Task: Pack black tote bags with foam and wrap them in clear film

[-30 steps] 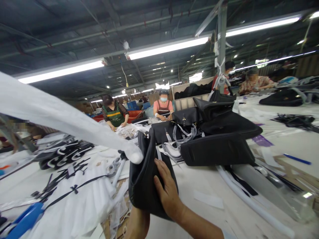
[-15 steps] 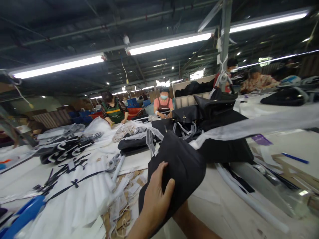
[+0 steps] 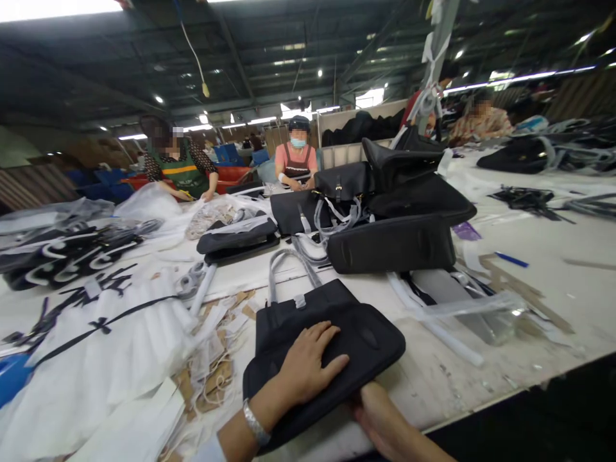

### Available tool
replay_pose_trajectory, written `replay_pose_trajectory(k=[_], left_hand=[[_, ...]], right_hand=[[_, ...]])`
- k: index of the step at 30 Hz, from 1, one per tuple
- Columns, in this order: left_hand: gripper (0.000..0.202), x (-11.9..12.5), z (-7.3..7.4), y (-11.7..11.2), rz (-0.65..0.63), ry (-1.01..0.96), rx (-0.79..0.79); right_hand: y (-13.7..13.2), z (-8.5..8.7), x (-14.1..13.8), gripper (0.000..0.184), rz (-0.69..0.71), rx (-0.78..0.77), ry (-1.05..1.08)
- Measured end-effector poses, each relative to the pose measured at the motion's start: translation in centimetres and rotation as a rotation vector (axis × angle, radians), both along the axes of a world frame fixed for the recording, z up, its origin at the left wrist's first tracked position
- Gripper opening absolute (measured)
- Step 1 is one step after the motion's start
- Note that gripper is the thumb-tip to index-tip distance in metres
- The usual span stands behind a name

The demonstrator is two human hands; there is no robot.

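Black handbag [image 3: 366, 324], broad side up, close to the front edge of a white tabletop [image 3: 553, 244], with a looped handle [image 3: 272, 279] in clear wrapping standing up from the side nearer the far edge. Left hand [image 3: 308, 359] spread palm down on top of the handbag, fingers side by side, thumb angled away, silvery band [image 3: 255, 422] around the wrist. Right hand [image 3: 380, 404] at the bag's near edge, fingers hidden beneath; cannot tell whether pinching or simply supporting, nor whether all of the bag rests on the tabletop. Toward the left edge, just beside the bag, brown and white scraps [image 3: 219, 378] tangled with white cord; farther left, a bundle of white rolls [image 3: 125, 327] tied with a black band [image 3: 101, 326], and behind it a heap of black pieces with white curved strips [image 3: 62, 256]. Toward the far edge, a folded black bag [image 3: 238, 240] and, right of it, a pile of more black bags [image 3: 394, 244], one with a small buckle [image 3: 339, 188]. Toward the right, clear plastic [image 3: 500, 314], a pale tube [image 3: 445, 340] and a blue pen [image 3: 511, 259]. Beyond the far edge, a co-worker in a green apron [image 3: 185, 173], both hands low over pale sheeting, and a masked co-worker in a brown apron [image 3: 297, 163].
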State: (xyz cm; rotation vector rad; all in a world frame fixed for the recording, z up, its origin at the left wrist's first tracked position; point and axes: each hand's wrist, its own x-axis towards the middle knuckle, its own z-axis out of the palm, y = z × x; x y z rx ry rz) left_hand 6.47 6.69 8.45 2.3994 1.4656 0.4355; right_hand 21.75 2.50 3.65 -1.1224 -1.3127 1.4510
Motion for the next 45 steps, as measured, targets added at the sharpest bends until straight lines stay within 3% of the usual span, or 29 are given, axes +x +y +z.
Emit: replay_pose_trajectory(k=[2,3,5,7,9,11,13,15,18,23,27,30,37,45], left_hand=[[0.058,0.0,-0.7,-0.5,-0.035,0.037,0.066],[0.060,0.0,-1.1,-0.8,-0.041,0.053,0.104],[0.063,0.3,-2.0,-1.5,-0.038,0.082,0.165],[0.065,0.6,-2.6,-2.1,-0.036,0.108,0.194],[0.066,0.7,-3.0,-2.3,-0.045,0.124,0.205],[0.067,0.7,-3.1,-2.3,-0.056,0.129,0.217],[0.066,0.6,-3.1,-2.2,-0.062,0.135,0.232],[0.066,0.5,-3.2,-2.1,-0.064,0.144,0.242],[0.066,0.5,-3.4,-2.0,-0.059,0.155,0.246],[0.066,0.5,-3.5,-2.0,-0.058,0.138,0.259],[0.066,0.5,-3.5,-2.0,-0.053,0.118,0.278],[0.067,0.5,-3.4,-2.0,-0.051,0.136,0.272],[0.068,0.4,-3.3,-2.0,-0.056,0.135,0.254],[0.065,0.4,-3.0,-2.3,-0.026,0.094,0.196]], right_hand=[[-1.4,1.6,3.0,0.037,0.295,-0.224,-0.099],[-2.0,2.8,4.4,0.031,0.446,-0.258,-0.179],[-2.4,5.5,6.9,0.022,0.607,-0.143,-0.356],[-1.5,7.5,8.5,0.027,0.502,0.033,-0.489],[0.3,7.8,9.1,0.030,0.238,0.269,-0.630],[2.5,6.2,8.9,0.040,0.039,0.530,-0.793],[4.3,3.7,8.5,0.056,0.008,0.719,-0.929],[5.3,1.6,8.4,0.062,0.042,0.787,-0.993],[5.4,0.7,9.3,0.053,0.052,0.734,-0.950],[4.9,1.3,13.0,0.037,-0.295,0.393,-0.800],[6.8,1.3,14.4,0.044,-0.262,0.038,-0.748],[8.7,1.6,13.8,0.048,-0.245,-0.106,-0.755],[9.7,1.6,12.9,0.041,-0.198,0.042,-0.848],[9.7,0.5,13.3,0.042,-0.205,0.054,-0.776]])
